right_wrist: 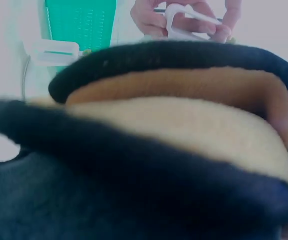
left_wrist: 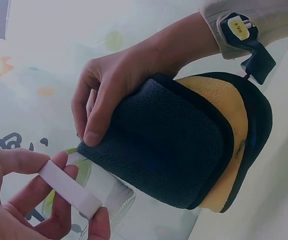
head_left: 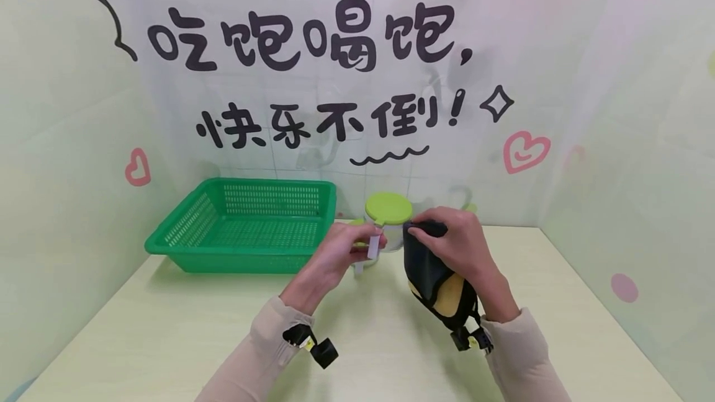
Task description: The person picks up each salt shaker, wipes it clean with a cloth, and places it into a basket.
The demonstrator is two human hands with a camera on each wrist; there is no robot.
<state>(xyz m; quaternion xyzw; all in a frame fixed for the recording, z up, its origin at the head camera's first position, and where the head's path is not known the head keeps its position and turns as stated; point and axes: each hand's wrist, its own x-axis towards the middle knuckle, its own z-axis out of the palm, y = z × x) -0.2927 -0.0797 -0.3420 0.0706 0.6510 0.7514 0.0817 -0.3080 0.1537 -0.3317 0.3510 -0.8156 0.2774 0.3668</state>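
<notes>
My left hand (head_left: 341, 247) grips the white loop handle (head_left: 373, 247) of a clear jug (left_wrist: 118, 192) with a green lid (head_left: 389, 208). In the left wrist view, its fingers and thumb curl around that white handle. My right hand (head_left: 460, 241) pinches the narrow end of a dark fleece item (left_wrist: 159, 145), slipper-like, with yellow lining (left_wrist: 224, 100) and black edging. The item hangs open end downward, its narrow tip close beside the jug lid. From the right wrist, its opening fills most of the view, with the left hand (right_wrist: 194, 20) behind.
A second green-lidded jug, with its white handle (head_left: 359, 267), stands left of the first, partly hidden by the left hand. A green perforated basket (head_left: 240, 262) stands at the back left of the pale table (head_left: 357, 352). Walls (head_left: 631, 160) enclose the back and sides.
</notes>
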